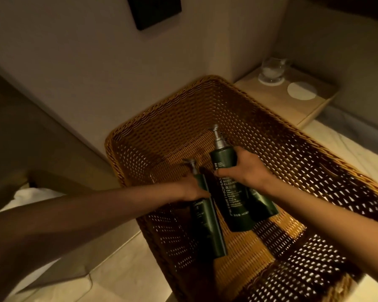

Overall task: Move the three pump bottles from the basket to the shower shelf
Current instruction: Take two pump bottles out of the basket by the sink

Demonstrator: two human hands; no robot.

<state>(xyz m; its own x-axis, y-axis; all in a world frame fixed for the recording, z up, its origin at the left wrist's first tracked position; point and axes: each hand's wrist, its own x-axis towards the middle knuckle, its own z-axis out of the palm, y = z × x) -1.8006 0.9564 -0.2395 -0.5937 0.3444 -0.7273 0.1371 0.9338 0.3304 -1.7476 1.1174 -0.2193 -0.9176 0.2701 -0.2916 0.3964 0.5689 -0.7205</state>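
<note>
Three dark green pump bottles with silver pumps are inside a large woven brown basket (292, 153). My left hand (191, 188) grips the left bottle (207, 225) near its neck. My right hand (247, 171) is wrapped around the upper part of the middle bottle (229, 203), whose white lettering faces me. The third bottle (263, 203) lies close against the middle one, partly hidden under my right hand; I cannot tell whether that hand holds it too. The shower shelf is not in view.
A pale wooden ledge (277, 105) stands behind the basket at the right, with a glass jar (272, 70) on a coaster and a round white coaster (301, 90). A dark panel (155, 12) hangs on the wall. White fabric (35, 196) lies at the left.
</note>
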